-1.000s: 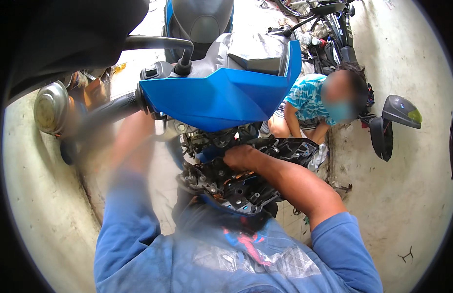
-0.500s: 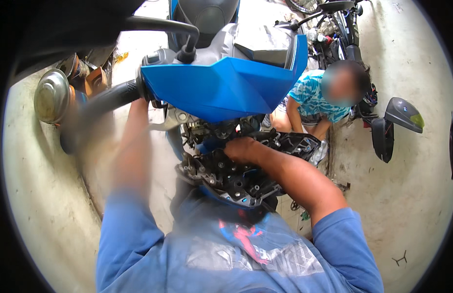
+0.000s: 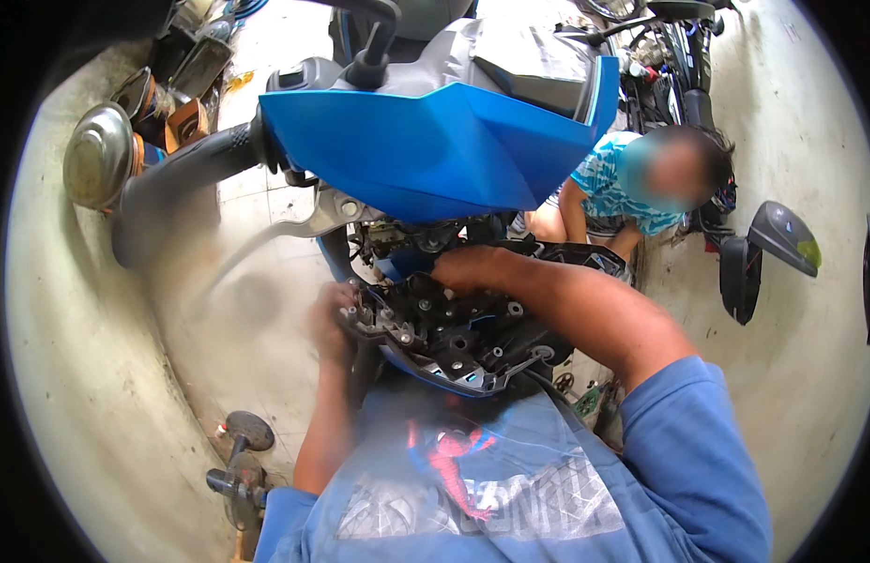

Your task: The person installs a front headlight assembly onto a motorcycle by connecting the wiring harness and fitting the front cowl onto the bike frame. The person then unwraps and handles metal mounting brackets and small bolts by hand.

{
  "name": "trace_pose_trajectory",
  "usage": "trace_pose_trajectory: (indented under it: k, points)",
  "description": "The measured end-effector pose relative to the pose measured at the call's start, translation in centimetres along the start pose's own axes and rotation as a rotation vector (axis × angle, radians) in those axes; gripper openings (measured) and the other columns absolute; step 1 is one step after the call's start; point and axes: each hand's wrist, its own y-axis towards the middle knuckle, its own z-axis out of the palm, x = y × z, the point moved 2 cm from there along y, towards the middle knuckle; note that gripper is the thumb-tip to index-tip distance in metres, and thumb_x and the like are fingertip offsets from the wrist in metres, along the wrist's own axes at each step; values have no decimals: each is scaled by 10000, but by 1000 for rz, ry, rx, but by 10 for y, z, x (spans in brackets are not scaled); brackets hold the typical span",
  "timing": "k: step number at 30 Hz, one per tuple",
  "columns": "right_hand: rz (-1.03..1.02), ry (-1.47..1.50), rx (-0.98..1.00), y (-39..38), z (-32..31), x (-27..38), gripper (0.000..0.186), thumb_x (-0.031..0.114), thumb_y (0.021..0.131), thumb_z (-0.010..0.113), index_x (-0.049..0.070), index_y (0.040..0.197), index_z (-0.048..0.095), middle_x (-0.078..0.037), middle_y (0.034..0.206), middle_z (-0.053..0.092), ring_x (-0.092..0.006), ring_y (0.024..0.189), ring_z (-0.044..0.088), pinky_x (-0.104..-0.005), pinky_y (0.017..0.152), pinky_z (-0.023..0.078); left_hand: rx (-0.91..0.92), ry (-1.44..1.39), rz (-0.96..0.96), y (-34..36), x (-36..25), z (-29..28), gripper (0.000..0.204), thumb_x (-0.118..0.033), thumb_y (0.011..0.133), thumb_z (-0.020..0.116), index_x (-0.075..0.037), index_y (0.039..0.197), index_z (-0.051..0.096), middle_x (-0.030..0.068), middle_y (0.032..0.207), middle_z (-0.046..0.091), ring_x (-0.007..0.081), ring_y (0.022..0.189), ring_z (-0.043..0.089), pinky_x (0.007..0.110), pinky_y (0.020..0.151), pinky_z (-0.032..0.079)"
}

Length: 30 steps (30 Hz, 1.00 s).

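A motor scooter fills the middle, its blue handlebar cover (image 3: 435,150) in front of me. Below the cover, against my shirt, a black front fairing panel (image 3: 458,342) with a blue edge shows its inner side, with bolts and clips. My left hand (image 3: 334,317) is closed around the panel's left edge, slightly blurred. My right hand (image 3: 468,269) reaches to the panel's upper middle, under the cover. Its fingers are curled, and what they hold is hidden. Left of the cover stick out a black handgrip (image 3: 186,188) and a silver brake lever (image 3: 308,225).
A person (image 3: 595,188) in a patterned turquoise shirt crouches on the right, beside a parked motorcycle (image 3: 674,66). Two mirror-like housings (image 3: 778,239) are at the far right. A metal pot (image 3: 97,155) is on the left, a small fan (image 3: 243,483) at lower left.
My left hand has come down from beside the handgrip to the panel's left edge. My right hand stays at the panel's upper middle. The view has shifted slightly.
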Motion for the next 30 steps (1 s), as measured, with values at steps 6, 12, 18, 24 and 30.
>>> trace_pose_trajectory:
  k: [6,12,18,24,30]
  points:
    - [-158,-132,-147,4,24,-27,315,185,857,615,45,1138,639,-163,1104,647,-340,1023,635,-452,849,518,14,-128,-72,0,-11,5,322,-269,803,569,39,707,567,105,753,570,189,786,521,318,795,393]
    - [-383,-37,-63,5,29,-31,307,200,864,609,19,1111,632,-175,1111,639,-352,1012,633,-451,837,520,-36,-58,-86,-11,-11,3,334,-275,718,567,53,655,575,112,710,573,188,742,522,301,764,393]
    - [-390,-82,11,16,49,-36,302,154,841,589,33,1114,637,-200,980,672,-354,916,667,-454,740,538,34,-49,-92,-20,3,-1,348,-288,710,542,43,603,531,137,733,572,228,784,531,316,786,401]
    - [-395,28,46,17,58,-42,292,120,814,581,24,1084,636,-201,958,674,-354,906,667,-454,714,525,49,-25,-26,-24,-6,17,350,-280,719,523,38,576,500,146,706,558,232,759,532,314,788,408]
    - [-390,-34,-90,-10,51,-32,288,131,812,582,19,1071,645,-218,967,665,-372,895,658,-473,724,523,34,-77,-26,-19,-7,23,339,-243,759,499,41,575,488,153,693,556,226,747,534,305,775,415]
